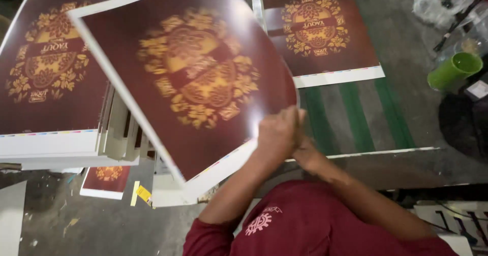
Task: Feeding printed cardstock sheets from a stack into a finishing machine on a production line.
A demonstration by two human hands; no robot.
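Above green conveyor belts (356, 116), both the left hand (277, 134) and right hand (307, 154) grip a curled maroon sheet (198, 78) with gold ornament.

The lifted sheet (193, 78) is glossy printed paper, maroon with gold ornament, catching glare near the left hand (277, 134). At nine o'clock, the stack (48, 78) is the same smooth paper. At three o'clock, a green cup (454, 70) looks plastic, matt.

One lifted printed sheet (193, 78); one green cup (454, 70); two hands.
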